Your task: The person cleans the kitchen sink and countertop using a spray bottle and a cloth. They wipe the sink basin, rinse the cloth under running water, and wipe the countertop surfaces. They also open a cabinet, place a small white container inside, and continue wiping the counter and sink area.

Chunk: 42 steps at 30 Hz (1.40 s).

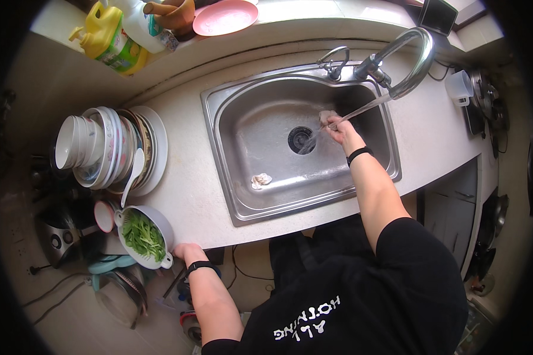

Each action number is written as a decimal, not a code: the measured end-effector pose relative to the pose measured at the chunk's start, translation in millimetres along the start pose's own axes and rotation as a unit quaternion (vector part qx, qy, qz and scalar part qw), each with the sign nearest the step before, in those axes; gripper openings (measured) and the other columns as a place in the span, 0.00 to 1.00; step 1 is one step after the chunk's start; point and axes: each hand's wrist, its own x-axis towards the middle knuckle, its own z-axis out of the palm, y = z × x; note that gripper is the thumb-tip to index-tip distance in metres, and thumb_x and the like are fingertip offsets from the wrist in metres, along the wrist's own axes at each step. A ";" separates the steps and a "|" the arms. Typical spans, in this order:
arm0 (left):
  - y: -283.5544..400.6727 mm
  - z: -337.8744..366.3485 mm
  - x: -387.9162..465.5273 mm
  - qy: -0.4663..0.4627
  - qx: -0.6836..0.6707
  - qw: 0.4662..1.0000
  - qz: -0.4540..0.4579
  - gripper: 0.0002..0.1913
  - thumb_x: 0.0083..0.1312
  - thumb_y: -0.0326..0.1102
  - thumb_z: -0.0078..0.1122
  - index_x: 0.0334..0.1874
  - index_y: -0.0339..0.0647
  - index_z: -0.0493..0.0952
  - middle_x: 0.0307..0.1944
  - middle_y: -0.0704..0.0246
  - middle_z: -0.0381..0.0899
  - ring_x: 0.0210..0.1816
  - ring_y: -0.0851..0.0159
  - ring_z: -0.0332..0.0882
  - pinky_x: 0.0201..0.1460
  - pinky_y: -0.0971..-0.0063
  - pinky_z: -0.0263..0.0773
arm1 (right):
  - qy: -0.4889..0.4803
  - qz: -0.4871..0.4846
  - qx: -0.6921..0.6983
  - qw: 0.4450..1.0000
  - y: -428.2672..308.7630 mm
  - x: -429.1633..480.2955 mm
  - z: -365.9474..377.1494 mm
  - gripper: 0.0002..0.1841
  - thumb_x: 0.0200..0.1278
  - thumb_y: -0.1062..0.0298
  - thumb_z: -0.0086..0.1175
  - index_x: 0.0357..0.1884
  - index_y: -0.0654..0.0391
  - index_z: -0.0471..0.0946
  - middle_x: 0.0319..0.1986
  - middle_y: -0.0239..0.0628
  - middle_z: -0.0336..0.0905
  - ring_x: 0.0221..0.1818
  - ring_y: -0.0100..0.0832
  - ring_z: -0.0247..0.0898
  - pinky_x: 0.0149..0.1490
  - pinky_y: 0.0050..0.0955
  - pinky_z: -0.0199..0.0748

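Observation:
Over the steel sink [273,117], my right hand [343,129] is partly in the stream of running water [367,107] from the curved faucet [419,66]. A pale crumpled piece [327,116] lies against its fingertips; whether the fingers grip it is unclear. Another whitish crumpled piece [261,181] sits on the sink floor, front left of the drain [301,140]. At the counter's front edge rests my left hand [187,251], right beside the handle of a white colander [166,230] of green leafy vegetables [144,235]. Its fingers are mostly hidden.
Stacked bowls [77,142] and plates [153,151] stand left on the counter [191,168], with a white rice paddle [133,175] leaning there. A yellow pump bottle [111,40] and pink dish [225,17] occupy the ledge. A small tap [335,64] and white cup [459,87] are to the right.

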 end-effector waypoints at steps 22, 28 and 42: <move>1.4 3.2 5.4 0.005 0.018 1.000 -0.018 0.25 0.71 0.41 0.43 0.72 0.51 0.65 0.76 0.73 0.56 0.75 0.64 0.52 0.73 0.58 0.52 | 0.072 -0.041 -0.011 0.996 25.8 -4.9 -1.3 0.16 0.69 0.72 0.45 0.58 0.49 0.70 0.30 0.37 0.72 0.23 0.31 0.67 0.21 0.29 0.63; 1.4 8.5 22.6 -0.022 0.029 0.999 -0.009 0.26 0.70 0.42 0.46 0.71 0.51 0.66 0.75 0.73 0.58 0.75 0.62 0.54 0.73 0.55 0.53 | 0.087 0.054 -0.013 0.995 3.5 -22.6 12.3 0.15 0.70 0.53 0.47 0.30 0.52 0.68 0.20 0.30 0.62 0.15 0.25 0.54 0.16 0.27 0.52; 1.3 8.8 29.5 -0.019 0.044 0.999 -0.016 0.27 0.67 0.49 0.55 0.69 0.56 0.69 0.73 0.75 0.62 0.74 0.62 0.56 0.72 0.54 0.54 | 0.139 -0.214 -0.162 0.953 -124.1 -106.1 10.2 0.11 0.53 0.73 0.51 0.39 0.56 0.67 0.20 0.35 0.70 0.17 0.28 0.68 0.21 0.30 0.70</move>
